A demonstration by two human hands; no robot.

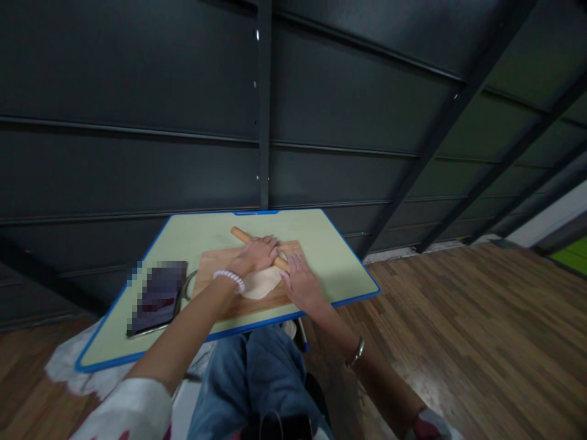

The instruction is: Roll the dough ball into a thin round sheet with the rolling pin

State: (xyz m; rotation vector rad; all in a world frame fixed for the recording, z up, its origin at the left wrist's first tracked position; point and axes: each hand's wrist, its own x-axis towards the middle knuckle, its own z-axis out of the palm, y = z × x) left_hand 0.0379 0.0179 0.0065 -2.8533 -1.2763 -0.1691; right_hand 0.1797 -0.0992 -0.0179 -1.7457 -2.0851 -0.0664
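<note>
A wooden rolling pin (pixel 240 235) lies across a flat piece of pale dough (pixel 260 284) on a wooden board (pixel 211 269). My left hand (pixel 259 252) rests on top of the pin, fingers curled over it. My right hand (pixel 299 281) lies flat over the pin's right end, fingers stretched out and pressing down. A pale bead bracelet is on my left wrist and a metal bangle on my right.
The board sits on a small pale green table with a blue rim (pixel 348 269). A dark tablet or phone (pixel 158 296) lies at the table's left. Behind stands a dark panelled wall (pixel 183 122); wooden floor (pixel 481 318) spreads to the right. My jeans-clad legs are under the table.
</note>
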